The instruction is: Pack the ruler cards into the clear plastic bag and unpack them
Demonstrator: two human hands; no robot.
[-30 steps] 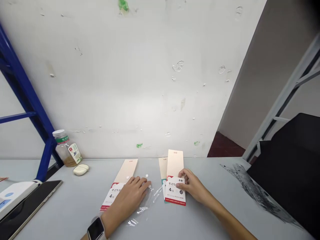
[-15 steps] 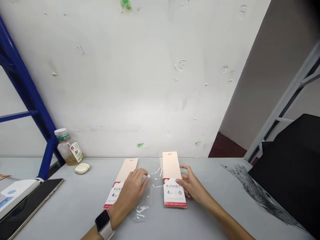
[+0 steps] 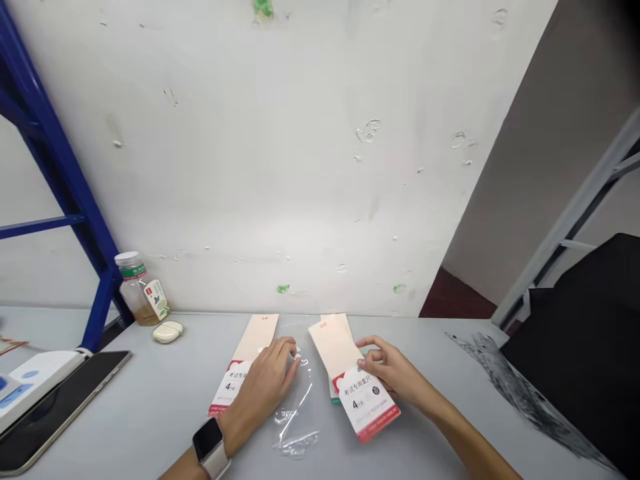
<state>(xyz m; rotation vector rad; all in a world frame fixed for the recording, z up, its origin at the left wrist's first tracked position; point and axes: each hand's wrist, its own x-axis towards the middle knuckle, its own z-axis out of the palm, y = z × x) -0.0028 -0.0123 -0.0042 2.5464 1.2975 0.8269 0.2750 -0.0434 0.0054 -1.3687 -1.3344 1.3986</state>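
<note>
My right hand [image 3: 387, 369] grips a white and cream ruler-set card packet [image 3: 350, 380] with a red band by its right edge, thumb on top. The packet is tilted, its lower end toward the right. Partly under it lies another cream card [image 3: 336, 325], with a green edge showing at its bottom. My left hand [image 3: 273, 377], a watch on its wrist, has its fingers curled and thumb near the index finger at a clear plastic bag [image 3: 295, 437] flat on the table. Beneath and left of that hand lies a similar red-banded card packet [image 3: 259, 337], partly hidden.
A lidded jar [image 3: 140, 293] and a pale oval case [image 3: 168, 332] stand at the back left. A dark tablet [image 3: 65, 407] and a white box [image 3: 37, 383] lie at the left. Crumpled dark film [image 3: 520, 387] and a black object [image 3: 590, 333] are on the right.
My right hand has turned the card packet so its lower end swings right and toward me, uncovering more of the card behind. The plastic bag lies more spread out; my left hand stays.
</note>
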